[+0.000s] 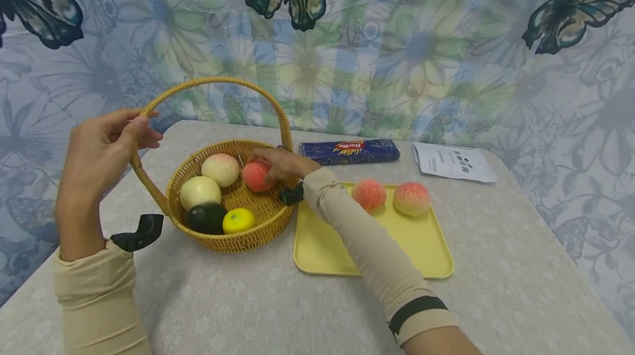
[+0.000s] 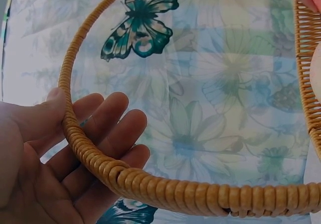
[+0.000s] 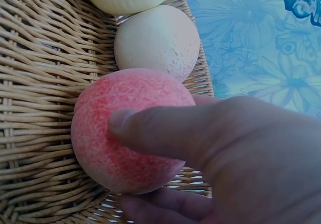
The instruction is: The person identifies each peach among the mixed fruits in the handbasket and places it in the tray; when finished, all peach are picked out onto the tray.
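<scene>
- A pale-patterned tabletop (image 1: 521, 245) stands before a butterfly-and-flower backdrop; a round wicker basket (image 1: 228, 243) sits toward its left edge.
- The left hand (image 1: 96, 154) has its grip loosely closed around the left side of the basket's tall handle (image 1: 218, 80), thumb on one side, fingers on the other.
- The right hand (image 1: 288, 163) reaches into the basket's far right side, its grip clamped on a red peach (image 1: 256, 177), thumb across the front. Whether the peach bears on the wicker floor, I cannot tell.
- Along the basket's left side lie a pale peach (image 1: 220, 170), a cream-coloured fruit (image 1: 200, 193), a dark green fruit (image 1: 206, 219) and a yellow lemon (image 1: 240, 221).
- Right of the basket, a yellow tray (image 1: 327, 258) holds two peaches, a redder one (image 1: 369, 195) and a paler one (image 1: 412, 199). Near the far edge lie a blue packet (image 1: 349, 151) and, toward the far right corner, a printed sheet (image 1: 453, 162).
- Possible trouble: the smooth, round peach could slip if the thumb shifts; a knock might roll its neighbours; a tug on the handle could tip the basket; the right forearm, passing over the tray, could nudge the redder peach.
</scene>
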The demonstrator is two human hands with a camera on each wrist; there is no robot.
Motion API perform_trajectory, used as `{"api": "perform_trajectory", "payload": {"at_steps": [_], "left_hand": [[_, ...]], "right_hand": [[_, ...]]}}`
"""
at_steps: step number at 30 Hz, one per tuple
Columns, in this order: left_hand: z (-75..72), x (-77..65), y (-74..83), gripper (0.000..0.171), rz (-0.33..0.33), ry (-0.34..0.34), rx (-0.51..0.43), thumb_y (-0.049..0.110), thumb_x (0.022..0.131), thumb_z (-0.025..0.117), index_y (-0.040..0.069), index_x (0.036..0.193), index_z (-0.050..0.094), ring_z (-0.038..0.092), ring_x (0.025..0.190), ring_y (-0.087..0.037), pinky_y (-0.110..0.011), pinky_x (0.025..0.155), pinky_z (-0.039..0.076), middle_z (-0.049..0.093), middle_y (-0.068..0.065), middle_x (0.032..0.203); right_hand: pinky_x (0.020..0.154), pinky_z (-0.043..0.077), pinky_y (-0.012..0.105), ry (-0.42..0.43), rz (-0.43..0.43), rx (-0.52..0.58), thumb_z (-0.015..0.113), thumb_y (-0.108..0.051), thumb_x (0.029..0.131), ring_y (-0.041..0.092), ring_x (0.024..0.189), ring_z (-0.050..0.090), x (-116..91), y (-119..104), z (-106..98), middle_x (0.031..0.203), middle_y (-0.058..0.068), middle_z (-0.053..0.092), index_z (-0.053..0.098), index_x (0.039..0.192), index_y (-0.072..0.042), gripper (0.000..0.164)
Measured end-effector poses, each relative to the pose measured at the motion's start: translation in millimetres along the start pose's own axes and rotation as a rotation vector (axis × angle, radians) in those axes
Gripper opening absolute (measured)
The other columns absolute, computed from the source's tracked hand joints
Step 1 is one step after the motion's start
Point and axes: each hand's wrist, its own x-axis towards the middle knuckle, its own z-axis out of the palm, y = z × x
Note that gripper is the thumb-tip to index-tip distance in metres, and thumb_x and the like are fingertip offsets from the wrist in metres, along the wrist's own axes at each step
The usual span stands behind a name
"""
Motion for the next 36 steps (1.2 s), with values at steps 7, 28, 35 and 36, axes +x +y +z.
{"api": "perform_trajectory", "payload": {"at_steps": [7, 28, 35, 36], "left_hand": [[-1.3, -1.5, -2.0, 0.04, -0.001, 0.003, -0.012, 0.033, 0.1, 0.05, 0.006, 0.127, 0.062, 0.063, 0.073, 0.007, -0.009, 0.061, 0.049, 0.066, 0.017, 0.077], [0.3, 1.6, 3.3, 0.043, 0.015, -0.004, 0.01, 0.036, 0.1, 0.049, 0.006, 0.128, 0.061, 0.061, 0.073, 0.01, -0.008, 0.062, 0.047, 0.067, 0.016, 0.079], [-1.7, -1.8, 2.3, 0.042, 0.027, -0.01, 0.015, 0.035, 0.1, 0.049, 0.005, 0.127, 0.061, 0.062, 0.074, 0.008, -0.009, 0.061, 0.047, 0.067, 0.014, 0.08], [-2.1, -2.5, 1.7, 0.042, 0.025, -0.011, 0.017, 0.035, 0.1, 0.049, 0.005, 0.127, 0.061, 0.062, 0.074, 0.009, -0.009, 0.061, 0.047, 0.067, 0.014, 0.08]], "right_hand": [[0.083, 0.051, 0.026, -0.003, -0.004, -0.013, 0.063, 0.004, 0.087, 0.025, 0.122, 0.051, 1.8, -1.9, 2.0, 0.146, 0.009, 0.04, 0.046, 0.135, -0.019, 0.055], [0.09, 0.048, 0.03, 0.063, -0.054, 0.069, 0.067, 0.002, 0.086, 0.022, 0.116, 0.052, -1.6, 5.8, 4.2, 0.133, 0.009, 0.049, 0.048, 0.136, -0.018, 0.058], [0.09, 0.048, 0.026, 0.04, -0.044, 0.077, 0.068, -0.006, 0.087, 0.022, 0.122, 0.05, -2.8, 3.5, 7.0, 0.141, 0.011, 0.044, 0.034, 0.148, -0.012, 0.07], [0.09, 0.048, 0.025, 0.036, -0.044, 0.069, 0.068, -0.007, 0.087, 0.021, 0.121, 0.051, -2.8, 2.8, 7.4, 0.14, 0.011, 0.046, 0.036, 0.147, -0.011, 0.067]]}}
